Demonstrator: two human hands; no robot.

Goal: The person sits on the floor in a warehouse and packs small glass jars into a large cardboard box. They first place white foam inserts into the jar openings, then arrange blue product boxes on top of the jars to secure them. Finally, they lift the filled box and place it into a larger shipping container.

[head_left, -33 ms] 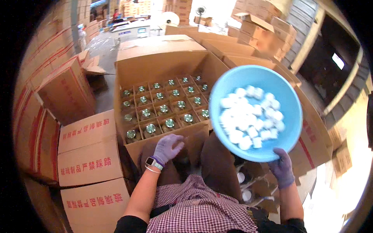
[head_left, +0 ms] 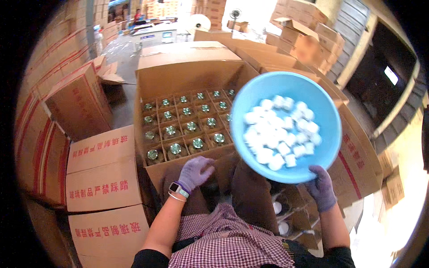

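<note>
My right hand (head_left: 320,190), in a purple glove, grips the near right rim of a light blue plastic basin (head_left: 243,154). The basin is tilted, and many small white caps (head_left: 279,134) lie loose inside it. My left hand (head_left: 195,173), gloved the same way, hangs at the near edge of an open cardboard box (head_left: 156,173) with its fingers apart and nothing in them. Clear glass bottles (head_left: 197,143) stand upright in that box, one to each cell of a cardboard divider. The basin covers the box's right part and some of the bottles.
Closed cartons with red print (head_left: 103,187) stand on my left. A cardboard flap with a red stripe (head_left: 355,156) leans at the right. Below the basin, by my right leg, another divided box (head_left: 292,210) holds white-topped items. More open boxes (head_left: 263,53) are behind.
The basin has shifted slightly left and toward the bottle box, together with my right hand. My left hand is almost where it was. The whole view has tipped slightly.
</note>
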